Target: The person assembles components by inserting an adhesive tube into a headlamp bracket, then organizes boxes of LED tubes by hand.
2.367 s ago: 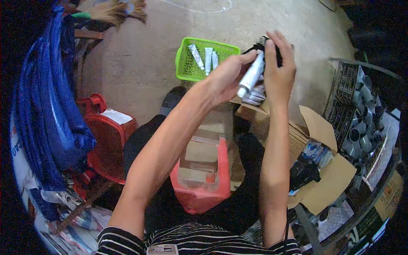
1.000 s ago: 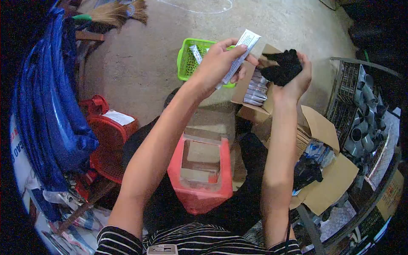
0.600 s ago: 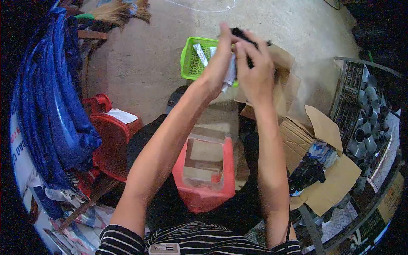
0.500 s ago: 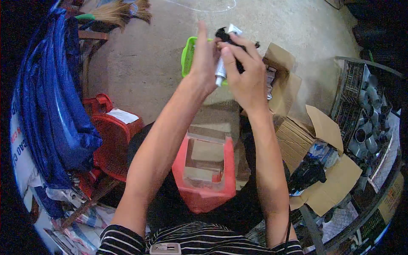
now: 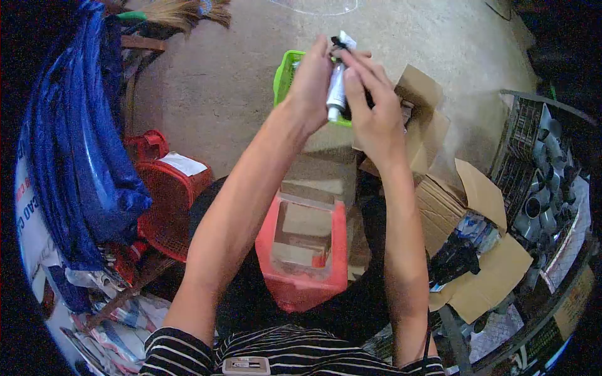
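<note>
Fingers of the left hand (image 5: 311,88) are pinching a white tube (image 5: 336,94) upright, cap end pointing down, raised in front of the green basket (image 5: 283,78). Fingers of the right hand (image 5: 375,119) are pressing a black cloth (image 5: 342,45) against the tube's upper end, curled around it from the right. Both hands are working above the floor, with an open cardboard box (image 5: 426,119) just beside the right hand and a red stool (image 5: 305,250) lying below. Since only fingertips are holding the tube, a hard rub could be twisting it loose, letting it drop toward the stool or floor; squeezing too firmly might be forcing paste out.
</note>
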The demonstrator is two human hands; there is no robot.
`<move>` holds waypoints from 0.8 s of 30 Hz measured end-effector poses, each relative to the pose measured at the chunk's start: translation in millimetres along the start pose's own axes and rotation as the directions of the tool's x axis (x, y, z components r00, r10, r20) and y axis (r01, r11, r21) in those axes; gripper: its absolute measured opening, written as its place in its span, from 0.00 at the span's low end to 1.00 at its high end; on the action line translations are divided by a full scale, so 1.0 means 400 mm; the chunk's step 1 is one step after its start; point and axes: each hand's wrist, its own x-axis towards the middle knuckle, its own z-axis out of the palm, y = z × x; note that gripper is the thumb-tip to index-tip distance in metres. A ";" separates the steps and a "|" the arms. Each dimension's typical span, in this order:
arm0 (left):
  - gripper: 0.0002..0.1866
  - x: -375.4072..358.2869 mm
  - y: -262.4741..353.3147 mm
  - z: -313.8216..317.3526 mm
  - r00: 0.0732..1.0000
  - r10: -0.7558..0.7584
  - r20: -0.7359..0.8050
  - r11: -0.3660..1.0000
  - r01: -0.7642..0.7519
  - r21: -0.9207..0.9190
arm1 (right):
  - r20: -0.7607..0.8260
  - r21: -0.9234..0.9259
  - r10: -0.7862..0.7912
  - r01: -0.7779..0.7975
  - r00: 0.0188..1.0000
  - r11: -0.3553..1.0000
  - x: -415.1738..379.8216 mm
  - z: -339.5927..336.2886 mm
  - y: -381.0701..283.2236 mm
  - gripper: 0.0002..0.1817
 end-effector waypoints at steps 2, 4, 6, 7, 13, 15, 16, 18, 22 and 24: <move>0.30 -0.010 0.025 -0.002 0.999 0.040 -0.030 0.998 -0.041 -0.041 | 0.074 0.112 0.003 -0.011 0.997 0.994 -0.005 0.010 -0.035 0.15; 0.24 -0.014 0.038 -0.017 0.998 0.030 -0.048 0.993 -0.035 -0.110 | 0.115 0.135 0.014 -0.030 0.993 0.990 -0.001 0.006 -0.043 0.14; 0.21 -0.002 0.035 -0.036 0.992 0.067 -0.104 0.998 -0.068 -0.010 | 0.133 0.221 0.082 -0.111 0.988 0.969 0.004 0.005 -0.034 0.13; 0.19 0.006 0.034 -0.042 0.988 0.083 -0.128 0.996 -0.078 0.041 | 0.121 0.208 0.130 -0.154 0.984 0.966 0.004 0.001 -0.030 0.13; 0.25 0.030 0.011 -0.030 0.870 0.390 -0.302 0.871 -0.241 0.428 | -0.038 -0.026 0.216 -0.217 0.976 0.976 0.003 -0.021 -0.025 0.12; 0.30 0.029 0.005 -0.025 0.808 0.510 -0.296 0.748 -0.246 0.617 | -0.023 -0.132 0.262 -0.263 0.965 0.956 0.004 -0.035 -0.008 0.12; 0.34 0.010 0.012 -0.010 0.822 0.487 -0.294 0.743 -0.213 0.634 | -0.017 -0.184 0.286 -0.284 0.958 0.941 0.003 -0.041 -0.002 0.11; 0.35 0.024 0.006 -0.023 0.822 0.516 -0.239 0.690 -0.235 0.684 | -0.041 -0.272 0.239 -0.241 0.970 0.932 0.005 -0.046 0.000 0.11; 0.38 0.019 0.012 -0.026 0.841 0.521 -0.147 0.688 -0.311 0.656 | -0.119 -0.582 -0.177 0.075 0.977 0.809 0.011 -0.045 0.026 0.10; 0.38 0.015 0.017 -0.020 0.829 0.536 -0.161 0.694 -0.324 0.643 | -0.110 -0.509 -0.121 0.049 0.987 0.860 0.012 -0.050 0.031 0.11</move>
